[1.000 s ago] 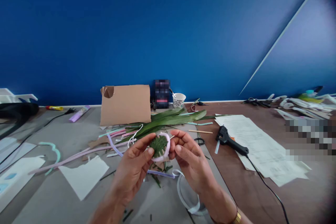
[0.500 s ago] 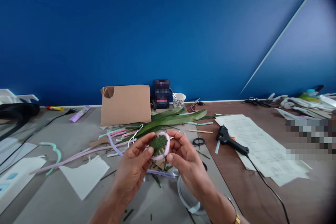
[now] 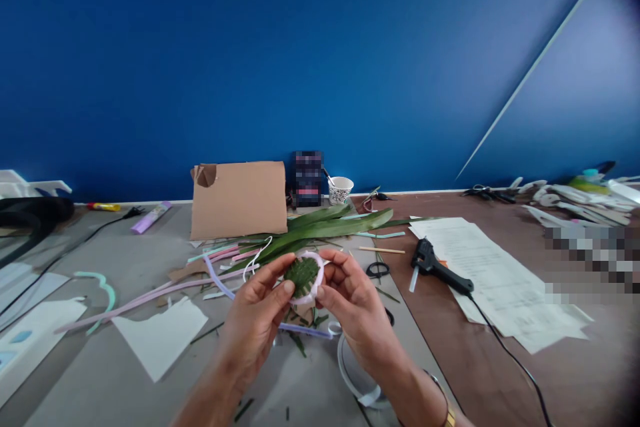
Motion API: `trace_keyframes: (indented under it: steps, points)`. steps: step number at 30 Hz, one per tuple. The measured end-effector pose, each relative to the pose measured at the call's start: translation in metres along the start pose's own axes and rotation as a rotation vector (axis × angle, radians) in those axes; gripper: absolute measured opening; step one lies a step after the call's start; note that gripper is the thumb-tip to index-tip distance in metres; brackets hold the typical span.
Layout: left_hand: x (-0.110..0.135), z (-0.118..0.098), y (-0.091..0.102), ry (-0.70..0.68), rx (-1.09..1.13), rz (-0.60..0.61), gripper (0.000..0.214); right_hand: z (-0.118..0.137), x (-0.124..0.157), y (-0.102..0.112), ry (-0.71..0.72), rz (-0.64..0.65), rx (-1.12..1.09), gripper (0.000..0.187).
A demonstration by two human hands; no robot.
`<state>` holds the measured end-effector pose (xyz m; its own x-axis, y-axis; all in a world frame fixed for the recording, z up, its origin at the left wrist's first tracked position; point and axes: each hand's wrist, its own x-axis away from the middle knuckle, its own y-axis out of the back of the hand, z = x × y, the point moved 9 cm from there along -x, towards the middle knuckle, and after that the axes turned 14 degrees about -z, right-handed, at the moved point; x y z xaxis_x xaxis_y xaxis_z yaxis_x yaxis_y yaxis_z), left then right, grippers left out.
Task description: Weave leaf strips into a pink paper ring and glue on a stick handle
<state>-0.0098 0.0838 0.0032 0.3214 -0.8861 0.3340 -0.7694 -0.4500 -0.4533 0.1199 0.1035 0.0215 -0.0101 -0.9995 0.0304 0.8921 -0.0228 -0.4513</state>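
Note:
Between my hands, above the table, is a small round disc (image 3: 303, 278) with a green leafy face and a pale pink fuzzy rim like pipe cleaner. My left hand (image 3: 260, 307) pinches its left edge between thumb and fingers. On the right edge, my right hand (image 3: 353, 300) grips the pink rim, thumb in front and fingers curled behind. Under the hands lie cut green leaf bits (image 3: 299, 341), a lilac pipe cleaner (image 3: 306, 330) and a clear round roll or lid (image 3: 350, 373), partly hidden by my right wrist.
Long green leaves (image 3: 330, 227) lie before a cardboard piece (image 3: 239, 200) and a patterned paper cup (image 3: 341, 191). A black glue gun (image 3: 440, 270) rests on printed sheets (image 3: 500, 293) at right, its cable trailing forward. A power strip (image 3: 40, 333) and cut white paper (image 3: 163, 333) lie left.
My right thumb has shifted slightly left onto the pink rim. The disc has turned a little, and its rim now sits closer round the green face.

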Motion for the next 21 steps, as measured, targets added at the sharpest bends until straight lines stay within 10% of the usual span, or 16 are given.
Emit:
trace_keyframes:
  steps: [21]
  points:
    - [-0.0002,-0.0013,-0.0007,-0.023,0.002,-0.022,0.037,0.0101,0.0049,0.0042,0.273,-0.042,0.236,0.021]
